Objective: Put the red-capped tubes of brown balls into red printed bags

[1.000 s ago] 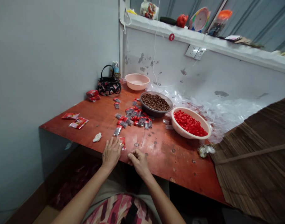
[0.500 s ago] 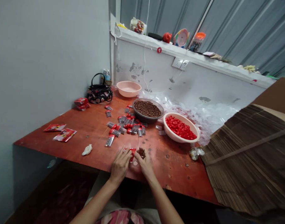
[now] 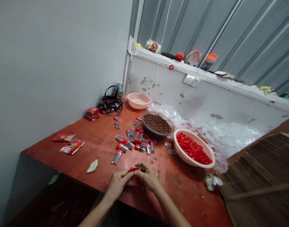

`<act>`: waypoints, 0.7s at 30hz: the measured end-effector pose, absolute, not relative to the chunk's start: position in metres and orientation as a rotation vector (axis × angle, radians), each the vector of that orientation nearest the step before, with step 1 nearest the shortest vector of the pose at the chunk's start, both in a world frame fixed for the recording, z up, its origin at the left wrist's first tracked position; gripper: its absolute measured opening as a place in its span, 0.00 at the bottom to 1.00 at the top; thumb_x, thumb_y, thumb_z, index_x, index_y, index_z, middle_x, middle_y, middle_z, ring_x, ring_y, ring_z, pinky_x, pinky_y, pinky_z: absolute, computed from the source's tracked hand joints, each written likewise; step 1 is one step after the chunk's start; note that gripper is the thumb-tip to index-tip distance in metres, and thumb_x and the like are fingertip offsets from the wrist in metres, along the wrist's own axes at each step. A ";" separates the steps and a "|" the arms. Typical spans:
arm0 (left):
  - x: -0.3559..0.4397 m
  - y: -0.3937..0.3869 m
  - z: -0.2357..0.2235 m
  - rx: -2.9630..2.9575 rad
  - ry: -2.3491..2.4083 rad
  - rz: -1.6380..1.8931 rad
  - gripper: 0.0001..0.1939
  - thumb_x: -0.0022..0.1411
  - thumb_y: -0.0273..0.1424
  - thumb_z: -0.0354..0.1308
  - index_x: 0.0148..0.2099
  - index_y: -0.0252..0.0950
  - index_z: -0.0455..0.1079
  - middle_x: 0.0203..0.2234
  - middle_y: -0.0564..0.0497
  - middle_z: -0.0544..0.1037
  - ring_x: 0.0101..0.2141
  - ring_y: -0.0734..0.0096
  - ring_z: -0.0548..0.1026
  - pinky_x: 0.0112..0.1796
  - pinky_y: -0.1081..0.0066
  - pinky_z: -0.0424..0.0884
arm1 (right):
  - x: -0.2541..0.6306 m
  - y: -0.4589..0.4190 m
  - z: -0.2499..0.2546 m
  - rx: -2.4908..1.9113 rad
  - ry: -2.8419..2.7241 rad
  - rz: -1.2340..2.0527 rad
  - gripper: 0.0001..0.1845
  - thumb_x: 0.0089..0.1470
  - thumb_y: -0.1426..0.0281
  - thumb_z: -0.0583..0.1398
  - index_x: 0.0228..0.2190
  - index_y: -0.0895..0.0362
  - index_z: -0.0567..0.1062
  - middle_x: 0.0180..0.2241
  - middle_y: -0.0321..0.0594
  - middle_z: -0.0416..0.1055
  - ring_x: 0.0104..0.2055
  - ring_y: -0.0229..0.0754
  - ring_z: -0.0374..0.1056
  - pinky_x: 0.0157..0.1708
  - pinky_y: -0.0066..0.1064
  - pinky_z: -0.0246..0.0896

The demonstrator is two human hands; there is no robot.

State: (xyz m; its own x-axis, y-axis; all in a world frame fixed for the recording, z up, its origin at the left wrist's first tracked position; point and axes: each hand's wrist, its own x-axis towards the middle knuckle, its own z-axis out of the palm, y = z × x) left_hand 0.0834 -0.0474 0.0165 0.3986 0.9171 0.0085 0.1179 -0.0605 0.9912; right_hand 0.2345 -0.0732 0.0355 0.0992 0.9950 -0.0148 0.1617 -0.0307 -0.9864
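Note:
My left hand [image 3: 118, 183] and my right hand [image 3: 147, 177] meet close to the table's front edge. Fingers of both are pinched on a small red printed packet [image 3: 134, 181], whose middle shows between them; its lower part is partly hidden. Just beyond lie several clear little bottles with red caps, filled with dark beads; the nearest bottle [image 3: 117, 156] lies above my left hand. Farther back stands a grey bowl [image 3: 145, 130] of brown beads. To its right a cream bowl [image 3: 212, 162] holds red caps.
Two flat red packets [image 3: 72, 146] and a crumpled white piece [image 3: 92, 166] lie left. A black handbag [image 3: 110, 105], stacked red packs [image 3: 92, 114] and a pink bowl [image 3: 139, 101] stand behind. Clear plastic containers [image 3: 239, 135] heap along the wall; stacked cardboard [image 3: 262, 179] borders the right.
My left hand has gone from lying flat beside the packet to pinching it. My right hand has come in from the right and grips it too. The camera view has shifted.

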 end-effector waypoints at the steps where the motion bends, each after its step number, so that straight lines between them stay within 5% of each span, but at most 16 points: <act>1: 0.080 -0.042 0.017 1.498 0.989 0.862 0.20 0.51 0.44 0.51 0.27 0.32 0.74 0.18 0.53 0.74 0.23 0.69 0.70 0.24 0.74 0.65 | 0.237 -0.063 0.038 -1.420 -1.312 1.038 0.10 0.41 0.68 0.61 0.30 0.58 0.71 0.19 0.32 0.66 0.21 0.35 0.62 0.21 0.24 0.55; 8: 0.057 0.004 0.009 1.658 1.251 0.992 0.15 0.53 0.41 0.51 0.31 0.38 0.74 0.25 0.53 0.77 0.27 0.68 0.73 0.30 0.73 0.68 | 0.245 0.056 0.062 -1.652 -1.737 0.384 0.14 0.50 0.62 0.54 0.38 0.55 0.69 0.37 0.40 0.69 0.39 0.42 0.64 0.39 0.32 0.57; 12: 0.049 0.024 -0.006 1.815 1.383 1.237 0.12 0.52 0.39 0.52 0.36 0.42 0.73 0.37 0.52 0.76 0.43 0.64 0.68 0.43 0.66 0.66 | 0.230 0.137 0.068 -1.758 -1.955 0.087 0.28 0.47 0.54 0.54 0.47 0.56 0.63 0.53 0.49 0.56 0.54 0.50 0.51 0.49 0.43 0.46; 21: 0.051 0.048 -0.045 2.133 1.435 1.223 0.10 0.53 0.35 0.53 0.39 0.46 0.72 0.41 0.55 0.74 0.49 0.61 0.63 0.44 0.58 0.68 | 0.165 0.272 0.049 -1.782 -2.310 0.298 0.39 0.42 0.43 0.48 0.53 0.48 0.52 0.60 0.45 0.33 0.59 0.59 0.31 0.47 0.62 0.32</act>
State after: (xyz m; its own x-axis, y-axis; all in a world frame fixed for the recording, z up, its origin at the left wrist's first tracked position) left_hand 0.0511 0.0483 -0.0453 0.1417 0.8639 0.4833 0.6142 -0.4596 0.6415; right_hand 0.1651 0.2718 0.0487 -0.2478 0.9679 0.0413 0.9258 0.2491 -0.2844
